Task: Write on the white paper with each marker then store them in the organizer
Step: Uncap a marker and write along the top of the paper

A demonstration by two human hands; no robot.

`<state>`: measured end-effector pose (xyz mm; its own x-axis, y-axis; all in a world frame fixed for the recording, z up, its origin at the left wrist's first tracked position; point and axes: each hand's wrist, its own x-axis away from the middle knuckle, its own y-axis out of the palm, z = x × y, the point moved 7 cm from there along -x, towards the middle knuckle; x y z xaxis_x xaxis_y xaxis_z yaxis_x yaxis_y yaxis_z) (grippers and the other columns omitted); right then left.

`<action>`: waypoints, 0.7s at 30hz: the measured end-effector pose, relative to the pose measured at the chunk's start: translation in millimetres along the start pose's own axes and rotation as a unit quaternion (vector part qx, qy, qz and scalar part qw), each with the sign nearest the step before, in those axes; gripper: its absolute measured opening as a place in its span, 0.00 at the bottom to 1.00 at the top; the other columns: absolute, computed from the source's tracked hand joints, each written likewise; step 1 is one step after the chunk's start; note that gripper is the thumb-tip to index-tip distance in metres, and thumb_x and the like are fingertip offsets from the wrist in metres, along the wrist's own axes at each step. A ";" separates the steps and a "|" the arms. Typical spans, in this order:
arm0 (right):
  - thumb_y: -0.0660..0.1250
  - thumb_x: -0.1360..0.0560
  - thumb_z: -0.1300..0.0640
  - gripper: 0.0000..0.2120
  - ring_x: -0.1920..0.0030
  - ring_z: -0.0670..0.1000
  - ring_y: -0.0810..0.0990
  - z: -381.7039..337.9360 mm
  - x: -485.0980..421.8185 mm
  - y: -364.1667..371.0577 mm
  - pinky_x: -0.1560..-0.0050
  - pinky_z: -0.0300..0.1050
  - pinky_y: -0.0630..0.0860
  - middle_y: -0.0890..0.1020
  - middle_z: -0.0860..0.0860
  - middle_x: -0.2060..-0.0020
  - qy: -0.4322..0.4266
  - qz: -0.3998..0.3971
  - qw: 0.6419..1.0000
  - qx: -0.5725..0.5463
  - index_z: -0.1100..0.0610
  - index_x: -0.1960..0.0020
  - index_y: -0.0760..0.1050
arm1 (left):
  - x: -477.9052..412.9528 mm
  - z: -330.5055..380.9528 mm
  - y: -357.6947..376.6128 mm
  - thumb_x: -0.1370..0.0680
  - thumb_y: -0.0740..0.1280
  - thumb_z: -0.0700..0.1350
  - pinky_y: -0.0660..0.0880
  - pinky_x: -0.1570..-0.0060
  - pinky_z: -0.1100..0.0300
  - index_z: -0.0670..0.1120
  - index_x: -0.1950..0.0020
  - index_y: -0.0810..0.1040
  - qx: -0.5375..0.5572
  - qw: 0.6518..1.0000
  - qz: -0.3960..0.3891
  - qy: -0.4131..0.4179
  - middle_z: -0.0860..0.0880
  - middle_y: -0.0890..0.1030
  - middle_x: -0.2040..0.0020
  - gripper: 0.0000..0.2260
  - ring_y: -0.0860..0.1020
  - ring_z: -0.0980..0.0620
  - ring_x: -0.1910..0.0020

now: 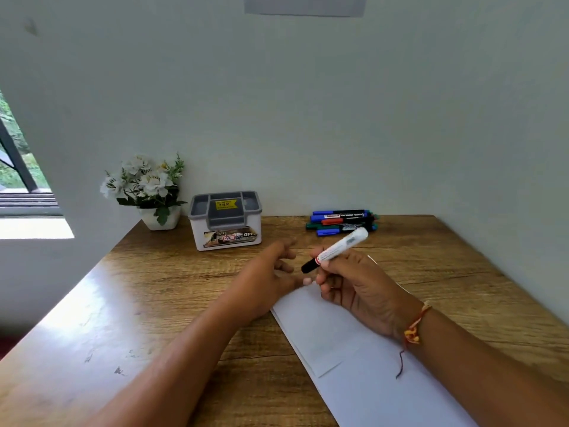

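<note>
Where the right hand (354, 291) and its forearm cross it, the white paper (338, 349) is hidden, and its near end is cut off by the lower frame edge; only the left strip shows, lying flat on the wooden tabletop (184, 303). No writing can be made out on it.

The right hand grasps a white-barrelled marker (341, 245), with curled fingers covering the barrel's lower part. The print on the barrel is too blurred to read. The marker's long axis runs slantwise: the black end, ringed in red, points down and left toward the left hand (268, 275), while the white butt rises up and right, above the paper's far end.

The left hand hangs just beside that black end, fingers loosely spread and grasping nothing; whether its thumb touches the paper's corner cannot be told. A thread band (415, 325) circles the right wrist.

At the back, against the wall, a pile of markers (341, 221) with blue, green and red caps lies sideways, too overlapped to count. The grey-topped organizer (226, 223) stands left of it, beside potted white flowers (147, 186).
</note>
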<state>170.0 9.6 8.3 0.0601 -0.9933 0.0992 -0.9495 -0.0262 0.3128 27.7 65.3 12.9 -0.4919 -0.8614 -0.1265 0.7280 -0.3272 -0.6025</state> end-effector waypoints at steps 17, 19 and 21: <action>0.70 0.31 0.40 0.26 0.66 0.49 0.84 5.1 -0.9 -6.7 0.66 0.39 0.80 0.86 0.57 0.61 -0.006 0.064 0.998 0.020 0.60 0.43 0.80 | 7.0 21.5 1.3 0.19 0.65 0.41 0.79 0.56 0.65 0.41 0.41 0.79 0.125 0.991 -0.013 0.053 0.45 0.84 0.51 0.08 0.83 0.56 0.54; 0.67 0.30 0.39 0.28 0.64 0.50 0.86 5.5 -0.5 -4.2 0.65 0.39 0.81 0.87 0.59 0.60 -0.002 0.063 0.997 0.034 0.62 0.43 0.80 | 7.1 22.7 3.9 0.20 0.67 0.42 0.81 0.50 0.58 0.43 0.39 0.80 0.133 0.989 -0.021 0.057 0.45 0.84 0.49 0.10 0.83 0.50 0.50; 0.67 0.29 0.40 0.27 0.60 0.52 0.88 7.2 0.0 -0.6 0.63 0.40 0.82 0.87 0.59 0.59 0.004 0.051 0.998 0.045 0.62 0.44 0.81 | 8.9 25.8 6.4 0.22 0.70 0.43 0.79 0.47 0.61 0.48 0.40 0.82 0.106 0.991 -0.035 0.074 0.50 0.85 0.49 0.10 0.82 0.53 0.49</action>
<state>168.3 8.7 1.3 -0.0352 -0.9904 0.1333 -0.9745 0.0636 0.2152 40.4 45.6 28.2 -0.5980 -0.7722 -0.2145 0.7657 -0.4715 -0.4374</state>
